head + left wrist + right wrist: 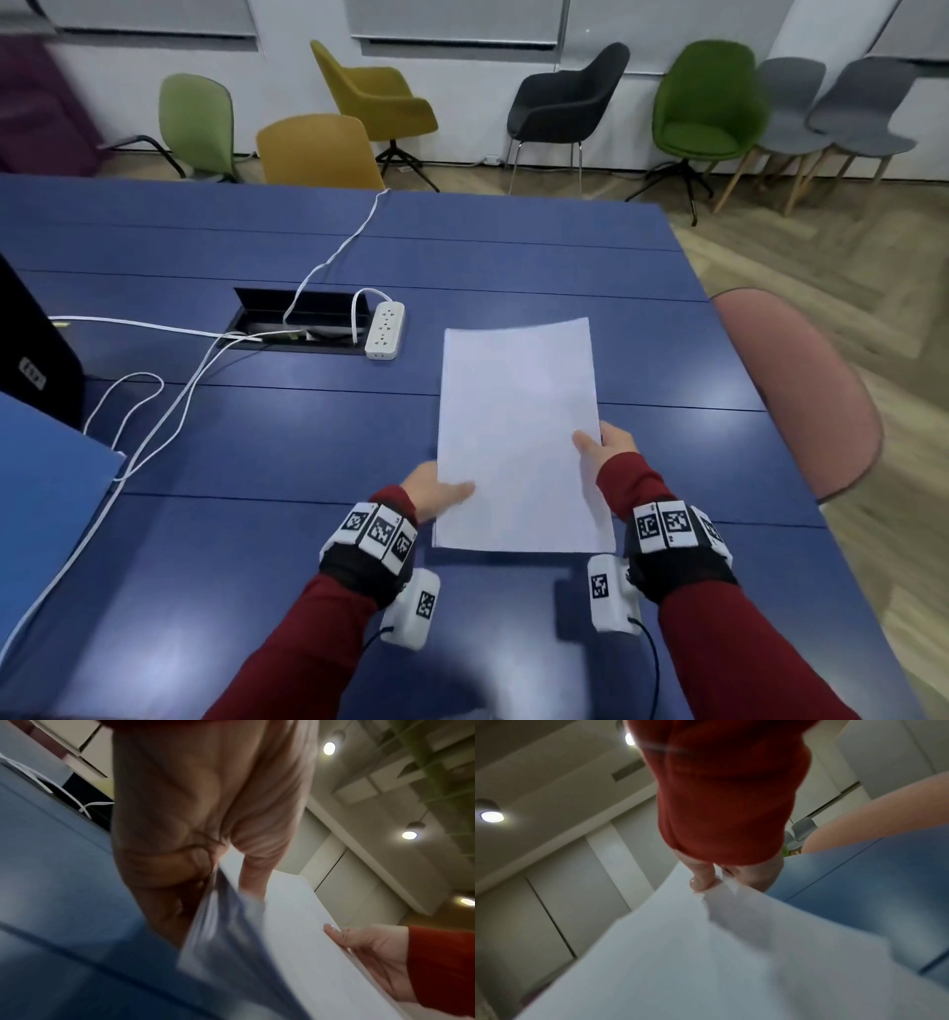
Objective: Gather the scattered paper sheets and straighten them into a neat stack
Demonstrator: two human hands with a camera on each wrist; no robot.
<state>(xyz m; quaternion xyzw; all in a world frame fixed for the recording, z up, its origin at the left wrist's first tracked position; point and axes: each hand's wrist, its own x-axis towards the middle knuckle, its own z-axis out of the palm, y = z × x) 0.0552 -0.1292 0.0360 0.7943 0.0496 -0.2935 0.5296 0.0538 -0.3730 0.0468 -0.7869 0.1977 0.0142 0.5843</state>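
Note:
A stack of white paper sheets is held above the blue table, its long sides running away from me. My left hand pinches its left edge near the lower corner, thumb on top and fingers underneath. My right hand pinches the right edge a little higher, thumb on top. In the left wrist view the paper stack shows several sheet edges beside my left hand, with my right hand at the far side. In the right wrist view the paper stack is pinched by my right hand.
A white power strip and white cables lie by an open cable hatch to the left of the paper. A pink chair stands at the table's right edge. A blue panel sits at left. Several chairs line the far wall.

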